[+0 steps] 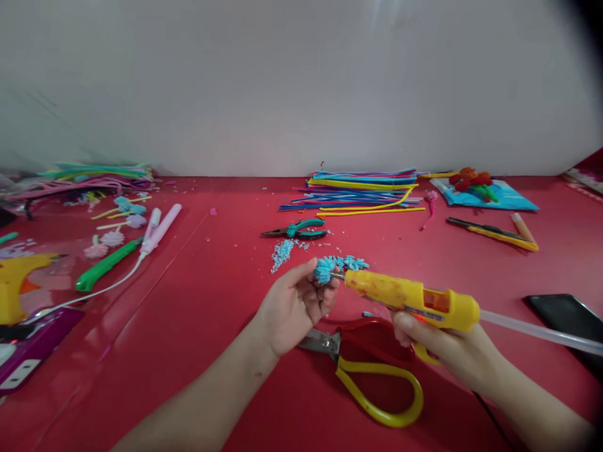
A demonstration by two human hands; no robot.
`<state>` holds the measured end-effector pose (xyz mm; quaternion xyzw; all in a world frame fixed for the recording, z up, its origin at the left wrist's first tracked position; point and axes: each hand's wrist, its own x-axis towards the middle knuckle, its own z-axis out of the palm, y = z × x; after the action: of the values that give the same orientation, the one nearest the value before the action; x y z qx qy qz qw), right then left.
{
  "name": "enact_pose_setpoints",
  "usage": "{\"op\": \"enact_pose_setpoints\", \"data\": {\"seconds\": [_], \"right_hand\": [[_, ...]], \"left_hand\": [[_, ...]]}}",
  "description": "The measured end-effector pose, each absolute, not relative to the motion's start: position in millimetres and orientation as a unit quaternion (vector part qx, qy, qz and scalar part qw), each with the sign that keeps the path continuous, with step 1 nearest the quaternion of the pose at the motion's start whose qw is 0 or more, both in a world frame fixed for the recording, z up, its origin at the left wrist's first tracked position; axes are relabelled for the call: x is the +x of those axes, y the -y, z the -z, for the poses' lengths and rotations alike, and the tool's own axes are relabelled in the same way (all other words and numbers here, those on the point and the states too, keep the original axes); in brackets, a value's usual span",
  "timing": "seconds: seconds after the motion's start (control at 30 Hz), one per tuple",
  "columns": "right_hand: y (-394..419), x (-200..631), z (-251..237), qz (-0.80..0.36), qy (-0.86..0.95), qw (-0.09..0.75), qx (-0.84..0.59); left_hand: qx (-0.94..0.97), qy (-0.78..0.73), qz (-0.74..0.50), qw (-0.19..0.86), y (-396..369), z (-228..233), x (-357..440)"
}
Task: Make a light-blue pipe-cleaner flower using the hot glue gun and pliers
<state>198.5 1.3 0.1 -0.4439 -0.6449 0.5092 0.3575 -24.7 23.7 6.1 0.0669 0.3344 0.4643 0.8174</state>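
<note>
Left hand (294, 307) pinches fuzzy blue pipe-cleaner flower (326, 269) above red surface (188, 326) near its front edge, right hand (447, 348) grips yellow plastic glue gun (409, 298), nozzle touching flower; keep bead small, fingertips clear of tip.

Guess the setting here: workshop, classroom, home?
Probably a hobby craft table, home or classroom unclear. Clues: a stack of pipe cleaners by the wall, a yellow glue gun in the right hand, and finished fuzzy flowers on the red tabletop.
</note>
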Motion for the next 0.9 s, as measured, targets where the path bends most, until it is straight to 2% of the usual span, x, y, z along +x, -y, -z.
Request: {"op": "enact_pose_setpoints", "data": {"seconds": [0.13, 0.3, 0.4, 0.5, 0.63, 0.7, 0.9], "right_hand": [[-6.5, 200.1, -0.6, -0.546, 0.582, 0.430, -0.422], [-30.2, 209.6, -30.8, -0.595, 0.427, 0.552, -0.398], [-41.6, 213.2, -45.1, -0.588, 0.408, 0.573, -0.399], [-42.5, 202.1, -40.2, -0.566, 0.460, 0.554, -0.402], [-32.0, 172.3, -20.7, -0.605, 0.542, 0.430, -0.394], [-26.4, 160.8, -14.9, -0.608, 0.569, 0.397, -0.387], [-19.4, 154.0, -7.3, -0.517, 0.669, 0.381, -0.374]], "left_hand": [[0.065, -0.349, -0.497, 0.792, -25.9, -2.7, -27.7], [0.066, -0.334, -0.524, 0.781, -32.8, -2.7, -36.1], [0.072, -0.335, -0.517, 0.784, -33.5, -8.0, -37.3], [0.089, -0.327, -0.467, 0.817, -26.9, -14.7, -32.3], [0.148, -0.309, -0.409, 0.846, -10.9, -16.2, -22.7], [0.209, -0.298, -0.388, 0.847, -4.8, -13.6, -19.9], [0.324, -0.270, -0.364, 0.830, -1.7, -10.8, -18.6]]}}
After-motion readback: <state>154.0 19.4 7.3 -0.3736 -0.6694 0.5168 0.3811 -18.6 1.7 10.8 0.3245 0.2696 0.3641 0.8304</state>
